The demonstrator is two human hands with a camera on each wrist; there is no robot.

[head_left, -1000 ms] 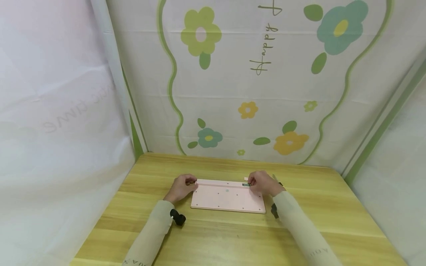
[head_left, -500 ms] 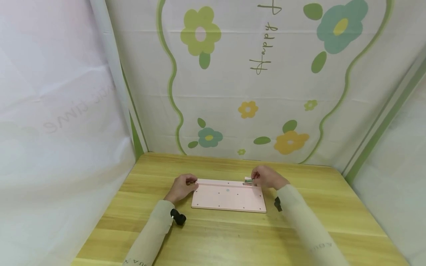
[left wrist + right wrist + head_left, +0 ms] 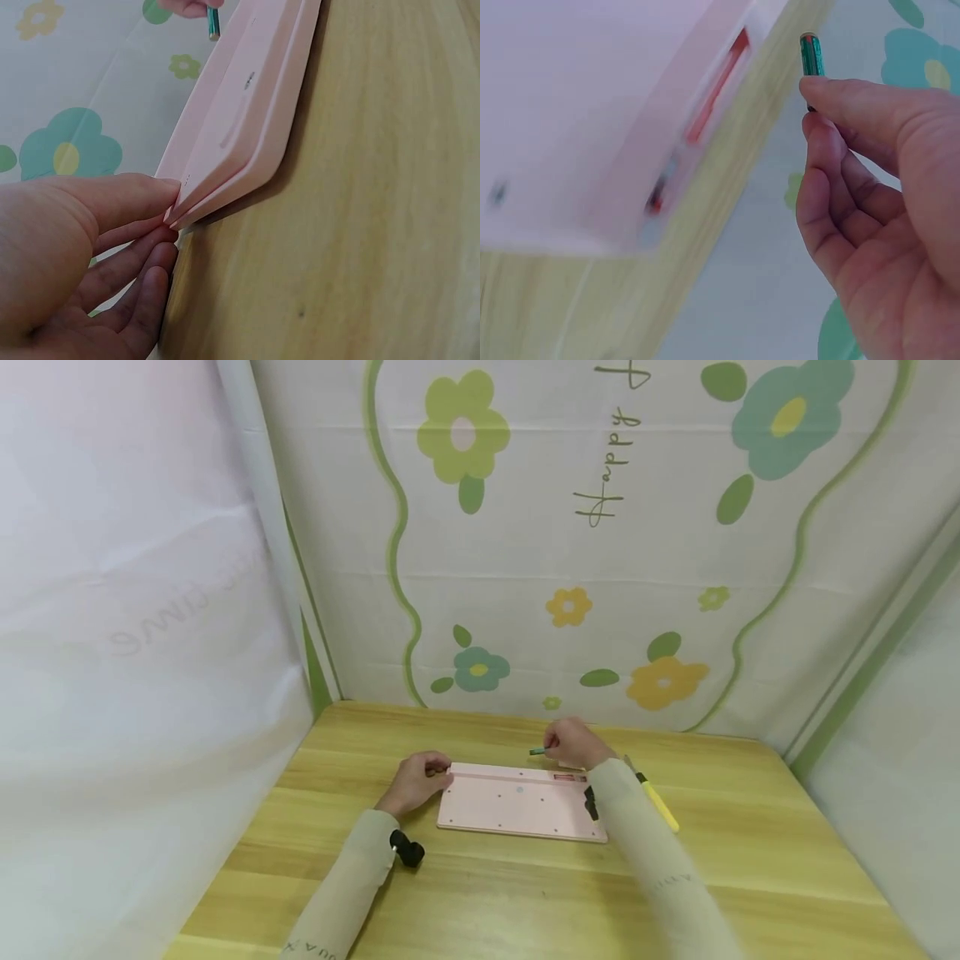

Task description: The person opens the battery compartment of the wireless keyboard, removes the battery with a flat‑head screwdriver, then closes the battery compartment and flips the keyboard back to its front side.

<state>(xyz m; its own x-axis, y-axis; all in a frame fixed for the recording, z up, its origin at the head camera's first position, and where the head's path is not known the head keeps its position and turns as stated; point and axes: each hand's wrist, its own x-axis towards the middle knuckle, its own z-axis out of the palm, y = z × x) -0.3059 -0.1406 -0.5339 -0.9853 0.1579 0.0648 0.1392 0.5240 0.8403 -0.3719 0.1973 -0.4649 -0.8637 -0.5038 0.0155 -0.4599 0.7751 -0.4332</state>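
A pink keyboard [image 3: 510, 810] lies underside up on the wooden table, small screws dotting its back. At its far left corner my left hand [image 3: 412, 783] pinches the edge, thumb on top and fingers beneath, as the left wrist view shows. My right hand [image 3: 576, 743] holds a small green battery [image 3: 811, 56] between thumb and fingertips, just beyond the keyboard's far edge. The battery compartment [image 3: 718, 90] near the far right corner is uncovered, its red interior showing, blurred in the right wrist view. A small pale pink piece [image 3: 572, 766] is partly hidden behind the right hand.
A yellow-handled tool [image 3: 660, 802] lies right of the keyboard, partly beside the right forearm. White curtains with printed flowers [image 3: 480, 668] rise behind the table [image 3: 480, 902] and at both sides.
My right hand has lifted the battery out of the compartment and carried it up and left, past the keyboard's far edge. The left hand keeps its place; the yellow-handled tool has come into view.
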